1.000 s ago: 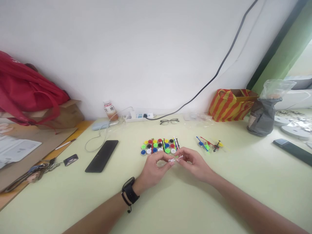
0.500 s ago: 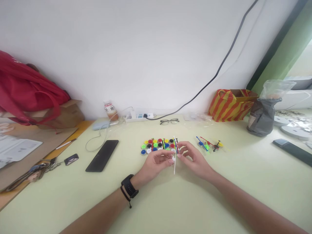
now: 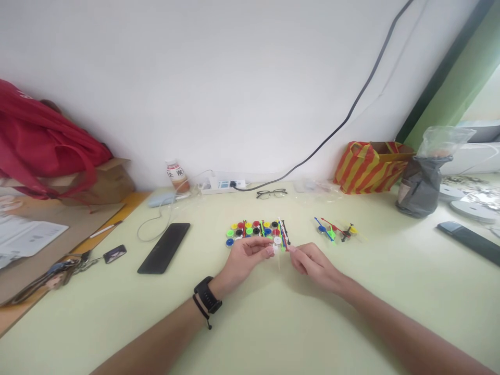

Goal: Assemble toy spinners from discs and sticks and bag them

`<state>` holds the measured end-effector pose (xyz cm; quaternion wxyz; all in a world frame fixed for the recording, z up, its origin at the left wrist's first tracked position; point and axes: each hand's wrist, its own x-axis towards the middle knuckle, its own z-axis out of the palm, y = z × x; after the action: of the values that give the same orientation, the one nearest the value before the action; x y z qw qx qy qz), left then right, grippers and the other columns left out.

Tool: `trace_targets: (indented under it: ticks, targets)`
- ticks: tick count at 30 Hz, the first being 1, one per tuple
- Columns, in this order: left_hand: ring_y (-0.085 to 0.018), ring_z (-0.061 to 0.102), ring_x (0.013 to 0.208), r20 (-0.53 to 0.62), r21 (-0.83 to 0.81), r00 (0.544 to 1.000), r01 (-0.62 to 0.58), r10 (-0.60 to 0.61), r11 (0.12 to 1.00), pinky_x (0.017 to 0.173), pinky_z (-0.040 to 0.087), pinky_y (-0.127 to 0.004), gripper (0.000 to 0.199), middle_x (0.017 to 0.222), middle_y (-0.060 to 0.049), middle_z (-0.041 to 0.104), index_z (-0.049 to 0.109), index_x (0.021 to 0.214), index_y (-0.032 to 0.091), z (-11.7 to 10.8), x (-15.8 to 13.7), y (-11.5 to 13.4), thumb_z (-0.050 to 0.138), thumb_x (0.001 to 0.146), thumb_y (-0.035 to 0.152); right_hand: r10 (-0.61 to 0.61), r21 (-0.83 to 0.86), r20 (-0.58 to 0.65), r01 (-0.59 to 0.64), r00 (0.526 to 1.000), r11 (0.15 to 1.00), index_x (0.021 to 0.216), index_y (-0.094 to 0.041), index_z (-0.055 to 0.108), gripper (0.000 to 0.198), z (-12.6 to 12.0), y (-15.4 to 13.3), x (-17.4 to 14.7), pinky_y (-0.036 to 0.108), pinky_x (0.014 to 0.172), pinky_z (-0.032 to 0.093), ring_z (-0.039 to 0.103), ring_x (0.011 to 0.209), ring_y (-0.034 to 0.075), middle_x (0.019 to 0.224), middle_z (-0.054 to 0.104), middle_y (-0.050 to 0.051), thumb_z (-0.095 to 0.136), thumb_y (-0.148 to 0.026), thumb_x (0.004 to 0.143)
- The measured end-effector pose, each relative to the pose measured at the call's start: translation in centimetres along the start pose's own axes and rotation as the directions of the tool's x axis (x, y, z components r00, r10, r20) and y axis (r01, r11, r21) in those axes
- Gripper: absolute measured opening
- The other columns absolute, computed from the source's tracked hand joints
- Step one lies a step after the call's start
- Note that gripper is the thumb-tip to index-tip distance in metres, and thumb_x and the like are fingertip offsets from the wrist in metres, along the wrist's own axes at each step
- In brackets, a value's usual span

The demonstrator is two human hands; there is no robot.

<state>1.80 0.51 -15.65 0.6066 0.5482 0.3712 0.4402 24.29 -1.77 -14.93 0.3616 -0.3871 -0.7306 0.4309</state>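
My left hand point(image 3: 250, 256) is closed in a pinch on a small white arrow spinner point(image 3: 276, 249), a round white piece with a thin arrow that shows only as a faint, pale blur. Just to its right, my right hand point(image 3: 314, 265) has its fingers curled together, apart from the spinner, and nothing shows in them. Behind the hands lie rows of coloured round spinner bases point(image 3: 255, 225), partly hidden by my left hand. Loose coloured arrows point(image 3: 284, 232) lie among and beside them. Several spinners with arrows fitted point(image 3: 331, 230) rest farther right.
A black phone point(image 3: 164, 249) lies left of my hands, with a keyring point(image 3: 80, 264) beyond it. Glasses point(image 3: 271, 194), a power strip point(image 3: 222, 186) and a bottle point(image 3: 177, 177) stand along the wall. A striped bag point(image 3: 369, 169) and grey bag point(image 3: 422, 187) are at right.
My right hand has drawn slightly right and down from the white spinner, and its fingers have curled in. The spinner's arrow, sharp before, is now blurred. My left hand stays nearly still.
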Motion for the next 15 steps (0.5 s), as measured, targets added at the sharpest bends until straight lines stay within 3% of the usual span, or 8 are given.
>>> trace_targets:
  ticks: [2,6,9,15]
  targets:
    - [-0.02,0.076,0.089,-0.001,0.0,1.0,0.006,-0.006,1.0,0.092,0.062,-0.036,0.035,0.1,-0.009,0.082,0.081,0.106,0.016,0.0,0.0,0.1,0.089,0.078,0.035,0.001,-0.01,-0.016,-0.001,1.0,1.0,0.057,-0.022,0.036,0.06,-0.1,-0.1,0.1,0.03,0.056,0.033,0.034,0.054,0.013,0.057,0.034,-0.003,0.039,-0.057,0.106]
    - [-0.02,0.075,0.092,0.027,0.005,1.0,0.005,-0.005,1.0,0.093,0.061,-0.035,0.034,0.102,-0.009,0.081,0.081,0.106,0.015,0.2,-0.1,0.3,0.089,0.079,0.034,-0.021,-0.026,-0.105,0.018,0.994,1.0,0.076,-0.022,0.051,0.038,0.1,-0.4,0.3,0.028,0.059,0.038,0.046,0.065,0.015,0.071,0.051,-0.002,0.057,-0.05,0.1]
    - [-0.02,0.074,0.093,0.037,0.004,0.999,0.0,0.0,1.0,0.091,0.061,-0.034,0.033,0.102,-0.01,0.08,0.08,0.106,0.015,0.3,-0.2,0.3,0.088,0.08,0.034,-0.027,0.012,-0.089,0.028,0.996,1.0,0.088,-0.022,0.056,0.026,0.3,-0.7,0.2,0.028,0.064,0.044,0.054,0.071,0.015,0.08,0.06,0.0,0.06,-0.045,0.1]
    - [-0.021,0.074,0.095,0.09,0.023,0.996,-0.026,0.024,0.999,0.091,0.06,-0.034,0.03,0.105,-0.01,0.079,0.079,0.106,0.015,0.1,-0.2,-0.1,0.085,0.084,0.034,-0.034,0.028,-0.038,0.035,0.999,0.999,0.1,-0.022,0.059,0.019,0.5,-1.0,0.1,0.028,0.066,0.046,0.057,0.073,0.015,0.083,0.062,0.0,0.056,-0.041,0.103]
